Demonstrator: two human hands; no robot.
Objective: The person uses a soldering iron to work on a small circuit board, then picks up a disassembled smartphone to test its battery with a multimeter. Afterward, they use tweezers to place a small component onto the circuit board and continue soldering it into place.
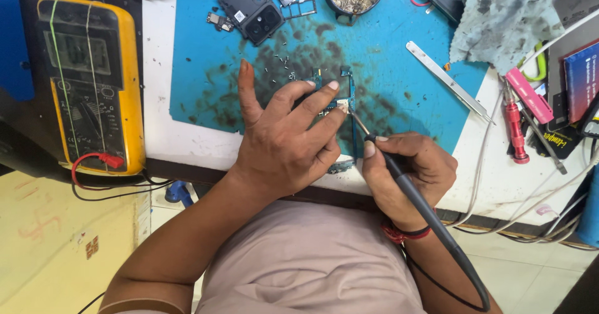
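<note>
head view: left hand [284, 142] lies spread, fingertips pinning a small blue-green circuit board [345, 84] to the stained blue rubber mat [399, 58]. right hand [409, 173] grips a black corded soldering iron [399, 180], tip touching the board. yellow multimeter [90, 80] sits far left.

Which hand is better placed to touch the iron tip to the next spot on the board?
Right hand: it grips the soldering iron, tip at the circuit board. Left hand pins the board.

Circuit board [334, 92] at the centre of the mat [387, 70]

A multimeter [90, 83] is placed left of the mat; tweezers [446, 80] and a cloth [502, 24] are laid to the right.
</note>
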